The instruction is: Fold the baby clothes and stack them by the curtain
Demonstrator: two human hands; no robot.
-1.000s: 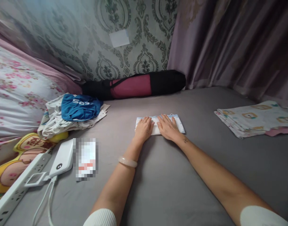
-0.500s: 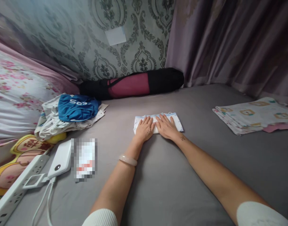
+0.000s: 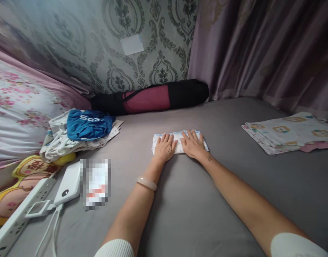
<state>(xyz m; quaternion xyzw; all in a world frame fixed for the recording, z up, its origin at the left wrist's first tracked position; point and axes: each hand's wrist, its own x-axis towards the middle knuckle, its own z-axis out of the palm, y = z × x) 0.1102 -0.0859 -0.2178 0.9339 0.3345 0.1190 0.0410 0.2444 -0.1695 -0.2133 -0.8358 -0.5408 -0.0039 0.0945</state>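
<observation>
A folded white cloth [image 3: 178, 138] with a light blue edge lies flat on the grey bed sheet [image 3: 185, 200]. My left hand [image 3: 165, 147] rests palm down on its left part, fingers stretched out. On the right part lies my right hand [image 3: 193, 143], also flat with its fingers spread. A narrow strip of cloth shows between the two thumbs. Both hands press from above and grip nothing. Much of the cloth is hidden under them.
A stack of folded patterned cloths [image 3: 284, 132] lies at the right. On the left are a heap of clothes with a blue garment [image 3: 89, 123], a power bank [image 3: 69, 184] and a power strip [image 3: 21, 214]. A black and red long bag [image 3: 148, 98] lies along the wall.
My right hand has slid slightly to the right over the cloth, so the gap between my hands is wider. My left hand has stayed nearly in place.
</observation>
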